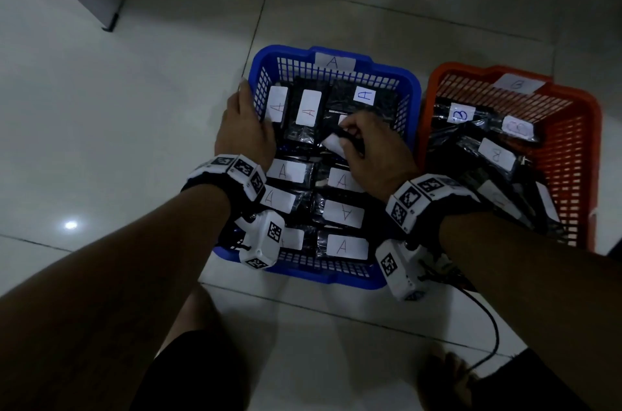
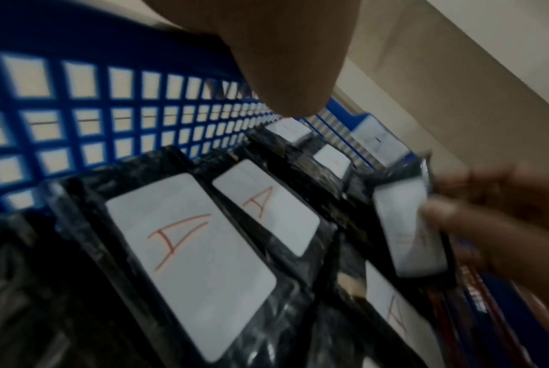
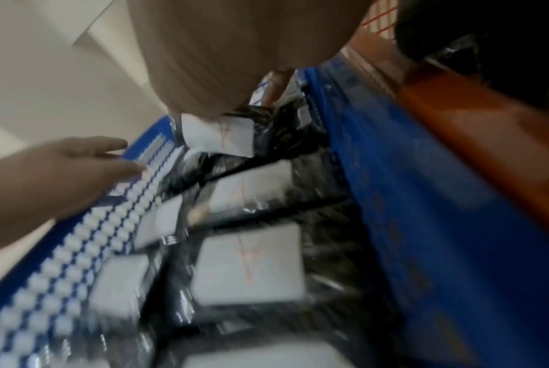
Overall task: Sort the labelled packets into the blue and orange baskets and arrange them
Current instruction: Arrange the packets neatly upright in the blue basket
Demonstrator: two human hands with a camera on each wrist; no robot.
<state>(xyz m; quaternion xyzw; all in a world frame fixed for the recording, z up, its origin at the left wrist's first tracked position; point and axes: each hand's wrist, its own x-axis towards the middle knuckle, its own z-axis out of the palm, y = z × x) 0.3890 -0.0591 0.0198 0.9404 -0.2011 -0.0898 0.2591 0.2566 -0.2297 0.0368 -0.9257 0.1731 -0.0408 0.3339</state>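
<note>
Both baskets sit side by side on the tiled floor (image 1: 101,141). The blue basket (image 1: 412,90), tagged A on its far rim, is pretty much packed with black packets wearing white A labels (image 1: 346,246), laid flat in rows. The orange basket (image 1: 585,148) to its right, tagged B, has black packets with B labels (image 1: 496,154) piled in loosely and tilted. My left hand (image 1: 244,131) rests over the blue basket's left rim, fingers fairly straight. My right hand (image 1: 373,154) is pinching one A packet (image 1: 333,144), lifted and tilted mid-basket.
</note>
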